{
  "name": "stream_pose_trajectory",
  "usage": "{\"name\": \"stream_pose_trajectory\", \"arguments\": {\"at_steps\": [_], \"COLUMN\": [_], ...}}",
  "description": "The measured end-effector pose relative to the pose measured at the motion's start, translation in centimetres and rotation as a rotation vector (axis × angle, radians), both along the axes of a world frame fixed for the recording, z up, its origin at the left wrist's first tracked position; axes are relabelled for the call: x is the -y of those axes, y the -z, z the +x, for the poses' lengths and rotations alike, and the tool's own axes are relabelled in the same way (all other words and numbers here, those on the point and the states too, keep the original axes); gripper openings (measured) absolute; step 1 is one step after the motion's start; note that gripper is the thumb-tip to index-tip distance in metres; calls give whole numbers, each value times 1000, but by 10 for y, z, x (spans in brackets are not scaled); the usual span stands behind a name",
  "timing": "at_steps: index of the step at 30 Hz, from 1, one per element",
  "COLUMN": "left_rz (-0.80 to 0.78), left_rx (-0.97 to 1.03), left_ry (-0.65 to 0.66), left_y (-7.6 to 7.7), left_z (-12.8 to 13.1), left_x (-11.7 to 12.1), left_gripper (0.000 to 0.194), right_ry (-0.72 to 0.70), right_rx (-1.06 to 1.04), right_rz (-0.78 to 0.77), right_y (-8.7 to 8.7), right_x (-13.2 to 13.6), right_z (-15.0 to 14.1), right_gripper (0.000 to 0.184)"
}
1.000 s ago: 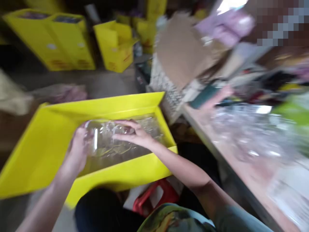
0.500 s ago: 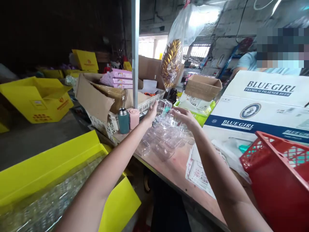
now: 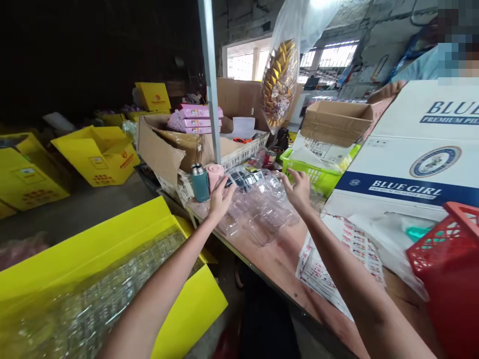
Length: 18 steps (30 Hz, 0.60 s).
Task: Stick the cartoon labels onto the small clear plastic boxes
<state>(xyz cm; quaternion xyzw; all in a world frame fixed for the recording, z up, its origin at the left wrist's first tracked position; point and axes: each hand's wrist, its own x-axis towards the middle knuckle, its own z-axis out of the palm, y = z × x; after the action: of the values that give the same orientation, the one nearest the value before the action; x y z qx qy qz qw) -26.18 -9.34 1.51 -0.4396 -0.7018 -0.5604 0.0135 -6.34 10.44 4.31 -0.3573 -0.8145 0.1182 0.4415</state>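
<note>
Several clear plastic trays (image 3: 262,219) lie in a loose pile on the wooden table (image 3: 277,269). At the pile's left side is my left hand (image 3: 221,198), its fingers stretched out and apart, beside the pink roll-shaped thing (image 3: 214,175). Over the right side hovers my right hand (image 3: 298,189), open with the fingers spread and nothing in it. Between and beyond the hands sit dark pieces in clear packaging (image 3: 247,179), too blurred to name. Printed sheets (image 3: 333,259) lie partly under my right forearm.
A teal bottle (image 3: 200,183) stands left of the pile. Behind are a green basket (image 3: 325,177) and a hanging bag with a gold ornament (image 3: 279,85). At right are a white carton (image 3: 396,154) and red basket (image 3: 441,269). A yellow box (image 3: 112,239) of clear plastic stands lower left.
My hands have moved apart, and the clear tray held up between them has been let go. The view has shifted, and dark packaged pieces now show behind the pile.
</note>
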Motion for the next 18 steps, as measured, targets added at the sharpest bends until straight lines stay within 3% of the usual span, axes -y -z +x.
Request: {"name": "stream_pose_trajectory", "arguments": {"at_steps": [3,6,8,11,14,18], "left_rz": [20,-217,-379,-462,-460,-318], "left_rx": [-88,-16,30,0,4,93], "left_ry": [-191,-346,-281,-237,-304,-262], "left_y": [33,72,88,94,95,112], "left_z": [4,10,11,11,10,6], "left_x": [58,86,81,56,40,53], "left_gripper": [69,95,109,112,110,104], "right_ry": [-60,-114,-117,-111,-43,77], "right_rx": [-14,7,2,-42,-161,-322], "right_rz": [100,129,124,108,86,54], "right_y": [9,13,13,12,15,22], "right_x": [14,19,19,15,11,10], "right_z": [7,10,7,0,0,21], "right_gripper": [52,48,49,51,54,60]}}
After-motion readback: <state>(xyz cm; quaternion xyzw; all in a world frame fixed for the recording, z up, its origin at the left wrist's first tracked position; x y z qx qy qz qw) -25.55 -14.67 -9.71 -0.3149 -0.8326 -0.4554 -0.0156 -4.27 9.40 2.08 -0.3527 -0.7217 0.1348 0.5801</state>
